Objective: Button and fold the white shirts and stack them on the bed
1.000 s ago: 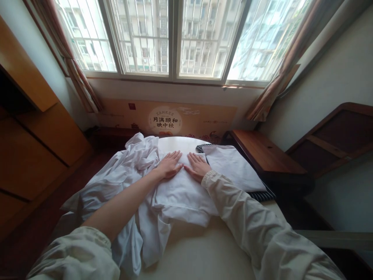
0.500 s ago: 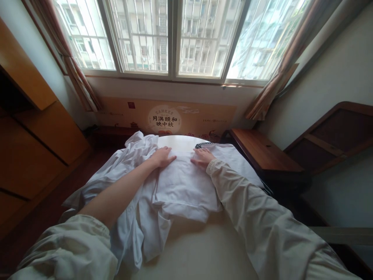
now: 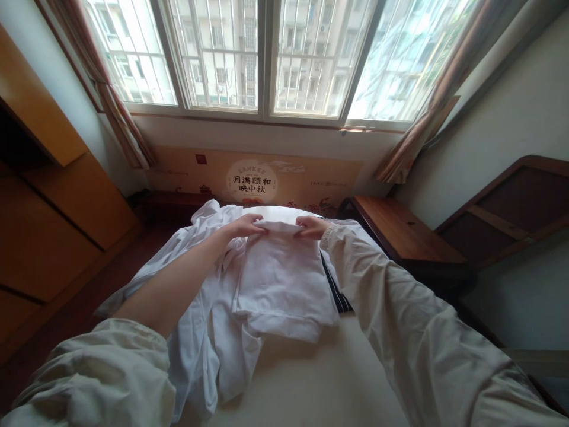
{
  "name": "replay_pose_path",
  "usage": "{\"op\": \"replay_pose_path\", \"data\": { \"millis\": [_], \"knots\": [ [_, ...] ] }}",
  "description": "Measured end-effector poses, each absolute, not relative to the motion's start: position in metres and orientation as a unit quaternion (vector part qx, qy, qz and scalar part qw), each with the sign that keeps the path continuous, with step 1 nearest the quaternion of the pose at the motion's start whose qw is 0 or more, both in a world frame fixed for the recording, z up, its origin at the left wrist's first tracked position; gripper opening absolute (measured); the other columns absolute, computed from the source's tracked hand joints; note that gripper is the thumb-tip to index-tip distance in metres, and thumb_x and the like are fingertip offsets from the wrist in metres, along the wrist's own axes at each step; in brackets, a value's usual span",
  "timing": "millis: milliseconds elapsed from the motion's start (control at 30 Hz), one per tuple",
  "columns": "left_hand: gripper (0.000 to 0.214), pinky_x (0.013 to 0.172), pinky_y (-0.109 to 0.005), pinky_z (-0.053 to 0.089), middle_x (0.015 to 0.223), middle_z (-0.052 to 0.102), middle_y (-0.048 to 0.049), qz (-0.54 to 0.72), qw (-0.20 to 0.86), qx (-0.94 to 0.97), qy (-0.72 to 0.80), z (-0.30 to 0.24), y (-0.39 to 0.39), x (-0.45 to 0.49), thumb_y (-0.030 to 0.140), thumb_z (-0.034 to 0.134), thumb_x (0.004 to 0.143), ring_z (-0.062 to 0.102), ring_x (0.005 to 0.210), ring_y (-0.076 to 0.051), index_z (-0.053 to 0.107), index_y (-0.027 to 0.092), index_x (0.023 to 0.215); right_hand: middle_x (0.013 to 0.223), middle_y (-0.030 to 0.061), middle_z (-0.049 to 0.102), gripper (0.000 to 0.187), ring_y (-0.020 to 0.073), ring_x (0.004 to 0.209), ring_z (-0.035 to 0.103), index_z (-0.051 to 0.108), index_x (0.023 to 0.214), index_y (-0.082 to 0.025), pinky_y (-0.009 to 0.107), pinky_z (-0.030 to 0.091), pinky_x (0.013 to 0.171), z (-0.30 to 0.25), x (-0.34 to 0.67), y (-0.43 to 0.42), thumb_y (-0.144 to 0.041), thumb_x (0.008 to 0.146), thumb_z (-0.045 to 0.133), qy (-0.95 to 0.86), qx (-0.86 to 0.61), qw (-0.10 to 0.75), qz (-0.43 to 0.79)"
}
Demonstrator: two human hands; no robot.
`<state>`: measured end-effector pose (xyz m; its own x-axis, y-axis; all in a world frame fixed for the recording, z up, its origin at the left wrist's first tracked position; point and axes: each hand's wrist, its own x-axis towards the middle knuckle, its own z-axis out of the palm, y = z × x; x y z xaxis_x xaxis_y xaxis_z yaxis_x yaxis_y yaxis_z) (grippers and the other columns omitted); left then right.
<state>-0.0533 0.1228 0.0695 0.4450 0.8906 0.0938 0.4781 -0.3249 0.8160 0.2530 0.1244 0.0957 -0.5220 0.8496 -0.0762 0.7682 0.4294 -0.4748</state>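
Note:
A folded white garment (image 3: 284, 279) lies on a round cream table (image 3: 306, 385) in front of me. My left hand (image 3: 246, 225) is closed on the garment's far edge at its left corner. My right hand (image 3: 311, 226) is closed on the same far edge at its right corner. The edge is lifted slightly off the table between both hands. A heap of loose white clothes (image 3: 195, 279) lies to the left, partly under my left forearm. A dark striped cloth (image 3: 335, 290) shows beside the folded garment under my right sleeve.
A wooden side table (image 3: 400, 234) stands at the right, with a dark wooden headboard (image 3: 511, 207) beyond it. Wooden cabinets (image 3: 53, 201) line the left wall. A printed cardboard panel (image 3: 253, 178) leans below the barred window (image 3: 267, 53).
Both hands went from lying flat on the garment's middle to its far edge, then closed on that edge and raised it. The white piece at the right is now hidden by my right arm.

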Motion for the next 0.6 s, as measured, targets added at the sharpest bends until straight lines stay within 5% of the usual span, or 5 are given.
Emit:
{"op": "replay_pose_path", "data": {
  "millis": [100,233,433,600],
  "knots": [
    [0.049,0.07,-0.028,0.048,0.081,0.067,-0.0001,0.321,0.384,0.752,0.429,0.087,0.124,-0.053,0.057,0.087,0.063,0.062,0.078,-0.019,0.065,0.018,0.083,0.094,0.0042,0.078,0.057,0.0241,0.091,0.07,0.079,0.1,-0.015,0.029,0.054,0.079,0.117,0.256,0.125,-0.051,0.06,0.094,-0.814,-0.466,0.063,0.342],
    [0.047,0.067,-0.025,0.046,0.077,0.064,0.0016,0.336,0.367,0.762,0.413,0.109,0.123,-0.049,0.053,0.088,0.063,0.06,0.073,-0.016,0.063,0.017,0.081,0.084,0.0032,0.08,0.049,0.0275,0.089,0.074,0.085,0.086,-0.015,0.031,0.058,0.082,0.139,0.262,0.125,-0.045,0.05,0.099,-0.783,-0.505,0.003,0.363],
    [0.042,0.064,-0.024,0.048,0.078,0.063,0.0025,0.47,0.261,0.74,0.405,0.149,0.128,-0.046,0.05,0.084,0.075,0.059,0.072,-0.014,0.059,0.019,0.09,0.087,0.0022,0.079,0.049,0.0232,0.086,0.073,0.084,0.104,-0.012,0.03,0.057,0.079,0.184,0.269,0.125,-0.05,0.073,0.088,-0.81,-0.481,0.204,0.265],
    [0.036,0.079,-0.027,0.053,0.092,0.07,-0.001,0.549,0.024,0.737,0.393,0.194,0.122,-0.052,0.05,0.076,0.089,0.066,0.089,-0.018,0.062,0.018,0.099,0.09,0.0055,0.079,0.04,0.0261,0.093,0.073,0.082,0.112,-0.013,0.035,0.055,0.085,0.228,0.257,0.102,-0.046,0.093,0.071,-0.81,-0.482,0.331,-0.041]
  ]
}}
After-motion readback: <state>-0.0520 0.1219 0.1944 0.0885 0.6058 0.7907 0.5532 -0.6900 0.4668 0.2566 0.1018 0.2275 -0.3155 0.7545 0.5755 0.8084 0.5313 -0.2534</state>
